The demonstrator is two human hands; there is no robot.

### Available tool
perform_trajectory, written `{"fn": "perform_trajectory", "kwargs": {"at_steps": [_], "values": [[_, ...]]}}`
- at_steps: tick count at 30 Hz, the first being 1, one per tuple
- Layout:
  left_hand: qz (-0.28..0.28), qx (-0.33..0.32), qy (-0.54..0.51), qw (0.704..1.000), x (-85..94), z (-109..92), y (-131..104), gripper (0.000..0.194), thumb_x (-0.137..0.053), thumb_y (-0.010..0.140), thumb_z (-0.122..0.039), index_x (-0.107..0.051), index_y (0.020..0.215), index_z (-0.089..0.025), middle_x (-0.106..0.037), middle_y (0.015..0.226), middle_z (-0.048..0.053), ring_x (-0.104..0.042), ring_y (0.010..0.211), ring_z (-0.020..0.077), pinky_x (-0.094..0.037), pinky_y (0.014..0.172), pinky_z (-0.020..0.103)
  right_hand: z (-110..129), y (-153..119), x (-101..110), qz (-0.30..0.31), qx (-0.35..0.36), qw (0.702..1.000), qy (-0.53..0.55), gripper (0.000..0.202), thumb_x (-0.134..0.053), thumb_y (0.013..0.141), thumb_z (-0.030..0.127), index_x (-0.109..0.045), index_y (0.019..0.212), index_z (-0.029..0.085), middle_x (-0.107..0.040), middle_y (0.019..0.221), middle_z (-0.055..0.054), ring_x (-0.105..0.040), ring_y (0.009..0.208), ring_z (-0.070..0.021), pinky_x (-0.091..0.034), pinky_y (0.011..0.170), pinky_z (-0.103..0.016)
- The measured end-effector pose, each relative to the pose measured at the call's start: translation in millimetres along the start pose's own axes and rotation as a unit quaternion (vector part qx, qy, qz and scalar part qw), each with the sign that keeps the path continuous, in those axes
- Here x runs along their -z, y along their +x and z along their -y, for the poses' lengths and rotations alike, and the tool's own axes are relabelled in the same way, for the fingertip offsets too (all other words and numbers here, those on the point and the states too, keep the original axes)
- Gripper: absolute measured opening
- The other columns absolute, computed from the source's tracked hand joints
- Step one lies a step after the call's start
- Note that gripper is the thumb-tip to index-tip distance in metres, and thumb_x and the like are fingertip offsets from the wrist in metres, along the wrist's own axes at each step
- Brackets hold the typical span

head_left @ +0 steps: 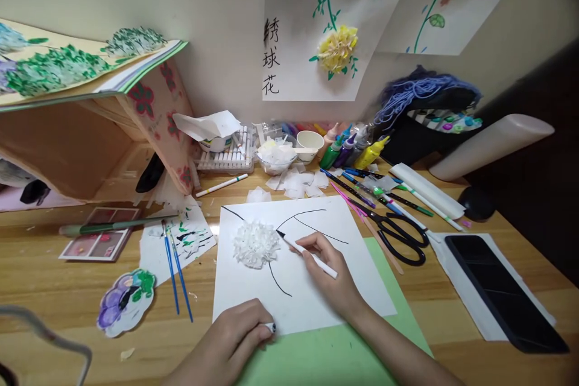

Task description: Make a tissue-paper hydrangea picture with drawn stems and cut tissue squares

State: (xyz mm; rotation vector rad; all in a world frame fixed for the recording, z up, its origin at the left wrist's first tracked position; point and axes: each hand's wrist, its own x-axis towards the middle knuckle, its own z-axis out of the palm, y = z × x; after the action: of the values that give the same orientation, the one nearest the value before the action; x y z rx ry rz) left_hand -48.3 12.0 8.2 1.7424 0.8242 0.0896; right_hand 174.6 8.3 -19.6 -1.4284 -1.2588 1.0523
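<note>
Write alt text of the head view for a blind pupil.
Right hand holding a white marker, black tip beside a white ruffled flower on white paper with black lines; left hand at the paper's near edge, gripping what looks like a cap.

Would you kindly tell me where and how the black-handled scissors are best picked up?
I'd take the black-handled scissors by the handle loops, coming from the near right: the wide loops lie toward that side, while the narrow blades point away to the far left.
</note>
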Motion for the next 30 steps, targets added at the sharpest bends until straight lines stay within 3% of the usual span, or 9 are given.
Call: {"fn": "perform_trajectory", "kwargs": {"at_steps": [5, 10, 14, 17, 22, 26, 30], "values": [[0.008, 0.005, -0.001, 1.0, 0.3, 2, 1, 0.031, -0.03, 0.095, -0.037, -0.05, 0.079, -0.019, -0.053, 0.081, 0.001, -0.05, 0.078, 0.0115, -0.037, 0.073, 0.019, 3, 0, 1, 0.018, 0.001, 1.0, -0.017, 0.009, -0.047, 0.088, 0.024, -0.054, 0.095, 0.022, -0.061, 0.091, -0.002, -0.06, 0.093, -0.0177, -0.045, 0.083, -0.03], [0.004, 0.001, -0.001, 1.0, -0.4, 3, 2, 0.03, -0.03, 0.095, -0.037, -0.05, 0.081, -0.019, -0.054, 0.083, 0.001, -0.051, 0.08, 0.0115, -0.037, 0.074, 0.02, 5, 0, 2, -0.011, 0.003, 1.0, -0.027, 0.01, -0.047, 0.088, 0.024, -0.053, 0.095, 0.021, -0.061, 0.093, -0.002, -0.059, 0.094, -0.0176, -0.044, 0.084, -0.03], [-0.004, 0.001, 0.0, 1.0, -0.7, 3, 0, 0.03, -0.031, 0.095, -0.037, -0.05, 0.08, -0.019, -0.054, 0.082, 0.001, -0.051, 0.079, 0.011, -0.037, 0.074, 0.019, 6, 0, 3, 0.013, 0.009, 0.999, -0.043, 0.011, -0.047, 0.087, 0.023, -0.054, 0.096, 0.021, -0.061, 0.094, -0.002, -0.058, 0.094, -0.0174, -0.044, 0.085, -0.03], [-0.009, -0.004, -0.001, 1.0, -0.5, 2, -1, 0.03, -0.032, 0.094, -0.037, -0.051, 0.08, -0.019, -0.055, 0.081, 0.001, -0.051, 0.078, 0.0108, -0.037, 0.073, 0.019, 6, 0, 5, -0.011, 0.015, 0.998, -0.055, 0.011, -0.047, 0.087, 0.022, -0.053, 0.096, 0.021, -0.061, 0.094, -0.003, -0.058, 0.094, -0.0172, -0.044, 0.086, -0.03], [-0.03, -0.011, -0.008, 0.999, 0.5, 0, 0, 0.031, -0.033, 0.094, -0.036, -0.055, 0.081, -0.018, -0.057, 0.081, 0.002, -0.052, 0.078, 0.0119, -0.038, 0.073, 0.021, 7, 1, 7, 0.032, 0.038, 0.996, -0.074, 0.013, -0.048, 0.086, 0.022, -0.055, 0.097, 0.021, -0.061, 0.095, -0.003, -0.057, 0.094, -0.0177, -0.044, 0.087, -0.031], [-0.053, -0.007, -0.001, 0.999, 0.0, 0, 0, 0.032, -0.033, 0.094, -0.037, -0.055, 0.081, -0.018, -0.057, 0.081, 0.002, -0.052, 0.076, 0.0124, -0.039, 0.072, 0.022, 9, 1, 7, -0.009, 0.043, 0.996, -0.079, 0.014, -0.047, 0.086, 0.022, -0.055, 0.097, 0.021, -0.061, 0.095, -0.004, -0.057, 0.093, -0.0181, -0.044, 0.087, -0.033], [-0.061, -0.011, 0.006, 0.998, -0.6, -1, 1, 0.032, -0.033, 0.094, -0.037, -0.055, 0.08, -0.018, -0.058, 0.081, 0.002, -0.052, 0.076, 0.0124, -0.039, 0.072, 0.022, 11, 0, 8, 0.032, 0.057, 0.995, -0.082, 0.015, -0.049, 0.084, 0.022, -0.058, 0.095, 0.02, -0.062, 0.093, -0.004, -0.058, 0.09, -0.0184, -0.046, 0.082, -0.032]]}}
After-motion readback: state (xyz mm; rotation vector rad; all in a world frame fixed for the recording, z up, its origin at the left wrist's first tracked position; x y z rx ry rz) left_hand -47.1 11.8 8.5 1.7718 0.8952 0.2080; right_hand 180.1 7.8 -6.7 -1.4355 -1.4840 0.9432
